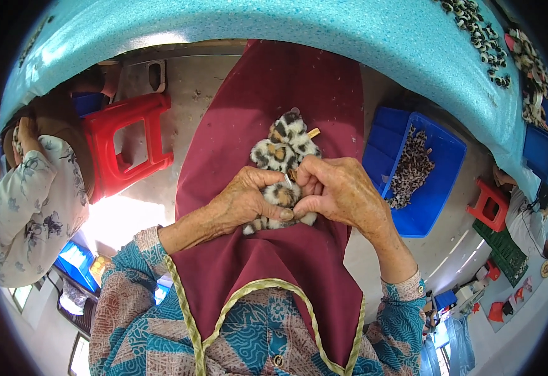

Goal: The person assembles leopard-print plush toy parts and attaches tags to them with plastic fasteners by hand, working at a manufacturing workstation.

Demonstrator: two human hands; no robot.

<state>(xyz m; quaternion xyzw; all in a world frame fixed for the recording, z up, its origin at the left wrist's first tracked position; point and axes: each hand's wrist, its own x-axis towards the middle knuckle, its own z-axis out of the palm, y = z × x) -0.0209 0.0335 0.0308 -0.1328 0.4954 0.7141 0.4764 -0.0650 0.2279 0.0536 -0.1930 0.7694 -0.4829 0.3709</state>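
Spotted plush toy (282, 149) is lying on the maroon apron (224, 156) over the person's lap, between the two hands. Left hand (245, 198) is gripping its lower body, thumb pressing on the near side. Right hand (338, 192) is pinching at the opposite flank, fingers curled; what its fingertips are holding is hidden (a small white bit (288, 181) is showing between the hands, too little to identify). Yellow tag (313, 133) is sticking out on the toy's right. Judging by the furry pile, the toy is probably handling as light, soft and squashy, not slippery, hardly fragile; the thick trunk is offering the surest hold, the tag a poorer one. Blue bin (446, 156) of spotted pieces (415, 166) is standing rightward, well apart.
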